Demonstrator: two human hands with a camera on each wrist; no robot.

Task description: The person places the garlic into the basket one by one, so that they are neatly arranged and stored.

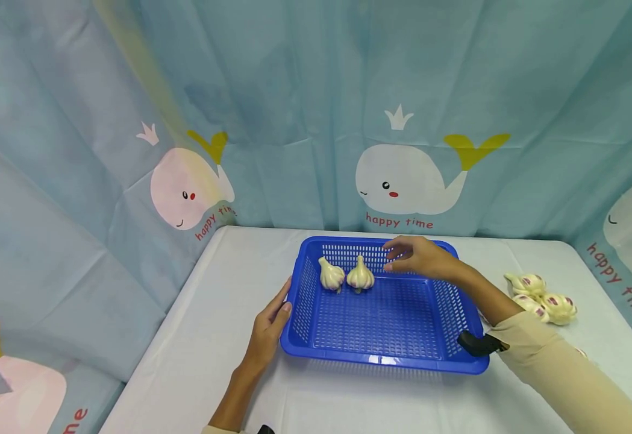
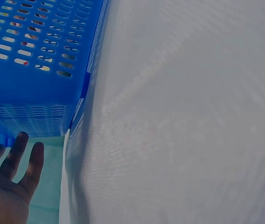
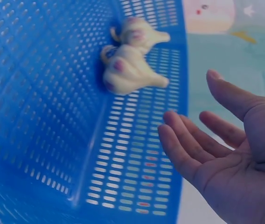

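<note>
A blue plastic basket (image 1: 375,361) with slotted walls sits on the white table. Two garlic bulbs, one at the left (image 1: 332,275) and another beside it (image 1: 360,275), stand inside against its far wall, stems up. My left hand (image 1: 267,328) rests at the basket's left rim, thumb near the edge; in the left wrist view its fingers (image 2: 18,158) are spread and fairly straight beside the wall. Over the far right part of the basket hovers my right hand (image 1: 416,258), holding nothing. The right wrist view shows that palm empty, its fingers (image 3: 184,144) loosely bent, apart from the bulbs.
More garlic bulbs (image 1: 543,298) lie in a cluster on the table to the right of the basket, beyond my right forearm. A light blue curtain (image 1: 305,120) with whale prints hangs behind the table and along both sides.
</note>
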